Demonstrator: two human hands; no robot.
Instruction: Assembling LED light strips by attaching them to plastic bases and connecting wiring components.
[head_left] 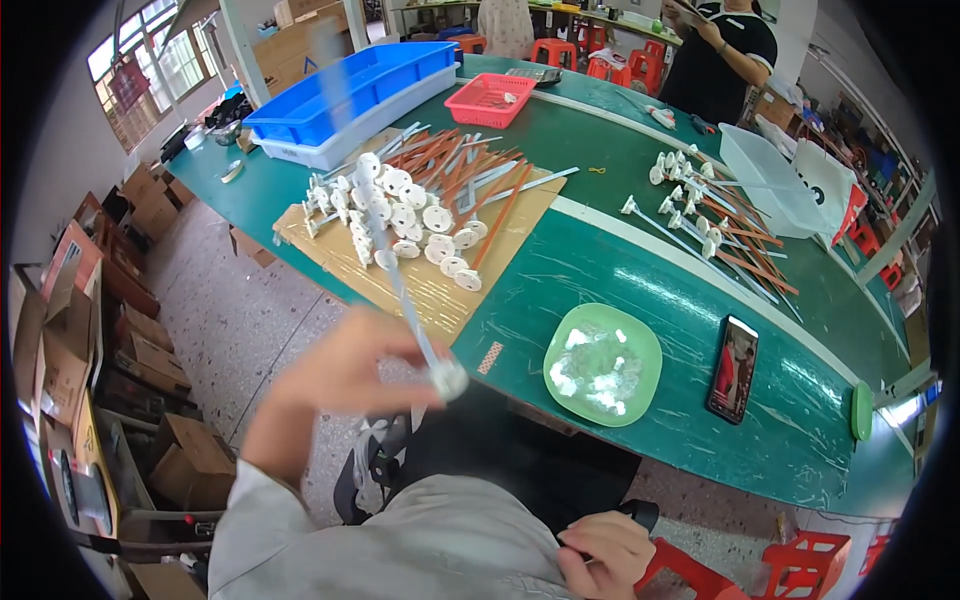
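My left hand [345,372] is raised in front of the table edge and holds a long white plastic rod [400,290] with a round disc at its lower end; hand and rod are blurred. Just beyond it a pile of the same white disc-ended rods mixed with orange sticks [420,200] lies on a brown cardboard sheet [440,295]. My right hand [605,550] rests low near my lap with fingers curled, next to a black seat part; I see nothing in it.
A green plate [640,345] with small clear pieces and a phone [733,368] lie on the green table [780,440]. Farther off are a blue tray [350,85], a red basket [490,100], more rods [700,215], a clear bin [775,180] and a person in black [720,60]. Cardboard boxes [150,350] fill the floor on the left.
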